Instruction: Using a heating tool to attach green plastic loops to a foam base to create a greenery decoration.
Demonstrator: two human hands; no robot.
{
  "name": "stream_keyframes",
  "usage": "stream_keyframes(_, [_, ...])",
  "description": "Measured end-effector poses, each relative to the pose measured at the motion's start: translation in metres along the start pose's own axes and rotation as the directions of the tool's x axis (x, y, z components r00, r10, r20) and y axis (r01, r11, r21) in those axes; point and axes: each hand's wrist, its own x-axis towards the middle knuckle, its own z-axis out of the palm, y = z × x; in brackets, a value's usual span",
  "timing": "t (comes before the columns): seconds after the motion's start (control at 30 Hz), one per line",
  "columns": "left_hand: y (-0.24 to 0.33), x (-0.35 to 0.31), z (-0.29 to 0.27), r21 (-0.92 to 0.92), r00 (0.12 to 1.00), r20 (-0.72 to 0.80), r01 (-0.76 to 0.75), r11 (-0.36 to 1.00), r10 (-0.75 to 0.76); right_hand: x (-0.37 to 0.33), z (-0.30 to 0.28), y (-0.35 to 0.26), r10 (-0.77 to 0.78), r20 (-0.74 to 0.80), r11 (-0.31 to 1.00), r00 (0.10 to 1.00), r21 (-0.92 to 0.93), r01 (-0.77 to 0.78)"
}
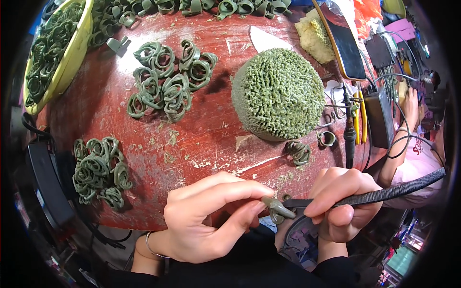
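Note:
My left hand (211,216) pinches a dark green wax ring (277,211) between thumb and fingertips, above the near edge of the table. My right hand (343,201) grips a slim hand tool (398,189) with a black wrapped handle that sticks out to the right. Its narrow flat end meets the ring or lies right beside it; I cannot tell whether they touch. Just beyond my hands, a small bunch of green rings (298,152) and a single ring (326,139) lie on the red table (192,153).
A round green block (278,93) with a crumbly top stands mid-table. Ring clusters (165,79) (100,170) lie to the left, with a yellow basket (67,72) of rings farther left. A phone (343,43), yellow-handled pliers (360,115) and cables are at right. Another person's arm (401,129) shows there.

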Motion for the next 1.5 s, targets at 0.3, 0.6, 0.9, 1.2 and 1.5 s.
stream_keyframes(0.3, [0.0023,0.0040,0.0009,-0.059,0.997,0.048,0.064,0.996,-0.062,0.0017,0.0054,0.0060,-0.115,-0.033,0.987,0.993,-0.115,0.110])
stream_keyframes(0.6, [0.0021,0.0031,0.0035,-0.183,0.984,0.058,0.175,0.967,-0.167,-0.0023,0.0057,0.0100,-0.190,-0.058,0.980,0.980,-0.068,0.186])
stream_keyframes(0.9, [0.0014,0.0028,0.0038,-0.201,0.983,0.054,0.181,0.963,-0.173,-0.0053,0.0033,0.0053,-0.147,-0.041,0.985,0.988,-0.094,0.143])
stream_keyframes(1.2, [0.0025,0.0039,0.0042,-0.180,0.984,0.052,0.175,0.968,-0.168,-0.0077,0.0009,0.0035,-0.177,-0.053,0.982,0.983,-0.069,0.173])
stream_keyframes(1.5, [0.0015,0.0036,0.0042,-0.194,0.982,0.058,0.186,0.963,-0.178,-0.0047,0.0063,0.0088,-0.182,-0.081,0.980,0.980,-0.100,0.174])
